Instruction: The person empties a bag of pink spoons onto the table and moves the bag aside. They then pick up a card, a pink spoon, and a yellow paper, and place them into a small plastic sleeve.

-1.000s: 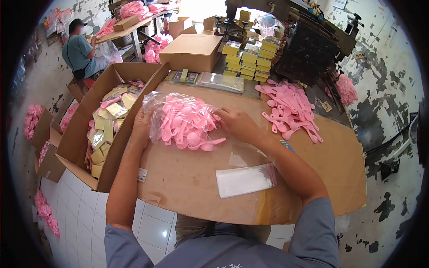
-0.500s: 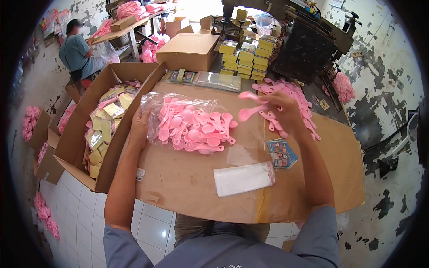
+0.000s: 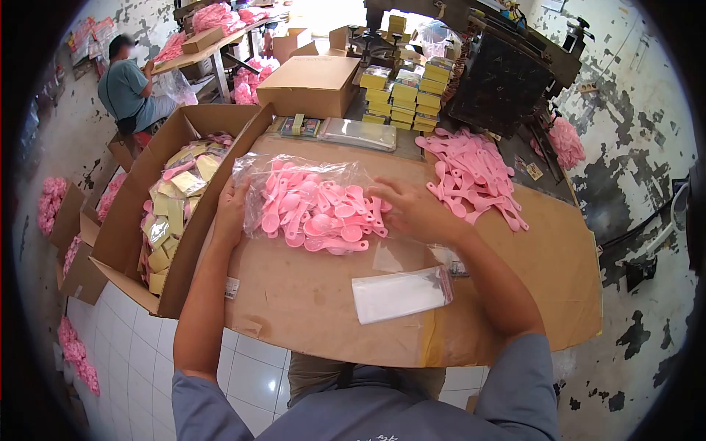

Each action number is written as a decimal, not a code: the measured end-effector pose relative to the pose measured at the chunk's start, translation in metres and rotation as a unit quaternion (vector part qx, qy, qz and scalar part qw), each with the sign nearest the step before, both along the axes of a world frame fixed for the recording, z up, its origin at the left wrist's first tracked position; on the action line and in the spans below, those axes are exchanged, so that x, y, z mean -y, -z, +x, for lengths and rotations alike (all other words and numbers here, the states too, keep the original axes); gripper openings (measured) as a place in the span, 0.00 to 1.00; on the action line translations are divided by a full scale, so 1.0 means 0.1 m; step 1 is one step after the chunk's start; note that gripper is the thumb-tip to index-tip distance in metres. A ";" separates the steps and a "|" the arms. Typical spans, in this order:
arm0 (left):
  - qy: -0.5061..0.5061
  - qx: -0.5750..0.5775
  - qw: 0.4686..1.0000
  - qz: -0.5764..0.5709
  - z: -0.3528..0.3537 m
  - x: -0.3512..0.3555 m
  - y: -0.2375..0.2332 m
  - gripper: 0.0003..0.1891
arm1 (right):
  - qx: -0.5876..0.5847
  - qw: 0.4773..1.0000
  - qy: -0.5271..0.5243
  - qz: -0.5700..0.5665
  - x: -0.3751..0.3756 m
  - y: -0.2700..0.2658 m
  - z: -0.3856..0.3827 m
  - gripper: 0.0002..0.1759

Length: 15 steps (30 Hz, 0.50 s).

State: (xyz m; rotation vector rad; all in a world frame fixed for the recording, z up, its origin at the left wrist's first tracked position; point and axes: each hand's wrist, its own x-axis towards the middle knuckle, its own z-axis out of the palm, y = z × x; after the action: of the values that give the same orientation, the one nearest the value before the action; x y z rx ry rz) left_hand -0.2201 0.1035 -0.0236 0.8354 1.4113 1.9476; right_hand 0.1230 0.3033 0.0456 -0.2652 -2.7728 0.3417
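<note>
A clear plastic bag (image 3: 252, 198) lies on the cardboard-covered table with a heap of pink spoons (image 3: 312, 209) in and on it. My left hand (image 3: 231, 209) is closed on the bag's left edge. At the heap's right side, my right hand (image 3: 412, 209) reaches in with its fingers stretched out over the nearest spoons, holding nothing that I can make out. Another pile of pink spoons (image 3: 474, 173) lies beyond it to the right. Below are a stack of clear plastic sleeves (image 3: 401, 295) and some printed cards (image 3: 457, 268), mostly hidden by my right forearm.
To the left, a large open carton (image 3: 176, 283) holds packed cards and pink pieces. Closed carton (image 3: 309, 77), stacks of yellow-edged cards (image 3: 404, 95) and a dark machine (image 3: 500, 81) stand at the back. A person (image 3: 129, 88) sits at another table at far left.
My right hand has moved left and down from the right-hand pile to the bagged heap. The two spoons it held are no longer seen in it. My left hand stays at the bag.
</note>
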 end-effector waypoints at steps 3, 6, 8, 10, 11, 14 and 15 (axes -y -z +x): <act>-0.007 -0.009 1.000 0.005 0.00 -0.01 0.01 0.21 | 0.060 0.997 0.020 -0.050 -0.03 0.13 -0.10 0.25; -0.005 -0.015 1.000 0.014 -0.02 -0.03 0.03 0.21 | 0.062 0.997 0.008 -0.040 -0.23 0.10 0.06 0.23; -0.011 -0.021 1.000 0.005 -0.03 -0.03 0.05 0.21 | 0.046 0.998 0.001 -0.045 -0.29 -0.07 0.24 0.21; -0.011 -0.023 1.000 0.001 -0.02 -0.03 0.04 0.21 | 0.003 0.997 0.036 -0.066 -0.32 -0.35 0.46 0.18; -0.008 -0.022 1.000 0.002 -0.01 -0.02 0.02 0.21 | -0.008 0.997 0.070 -0.039 -0.40 -0.42 0.57 0.18; -0.008 -0.022 1.000 0.002 -0.01 -0.03 0.06 0.21 | -0.043 0.986 0.160 0.031 -0.66 -0.57 0.87 0.16; -0.011 -0.024 1.000 0.002 -0.03 -0.04 0.07 0.21 | -0.054 0.981 0.180 0.046 -0.74 -0.57 0.94 0.17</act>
State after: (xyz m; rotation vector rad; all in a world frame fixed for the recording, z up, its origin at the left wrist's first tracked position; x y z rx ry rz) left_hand -0.2233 0.1076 -0.0305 0.8776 1.4500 1.9607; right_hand 0.2166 0.3777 0.1030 -0.6901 -2.5574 0.1309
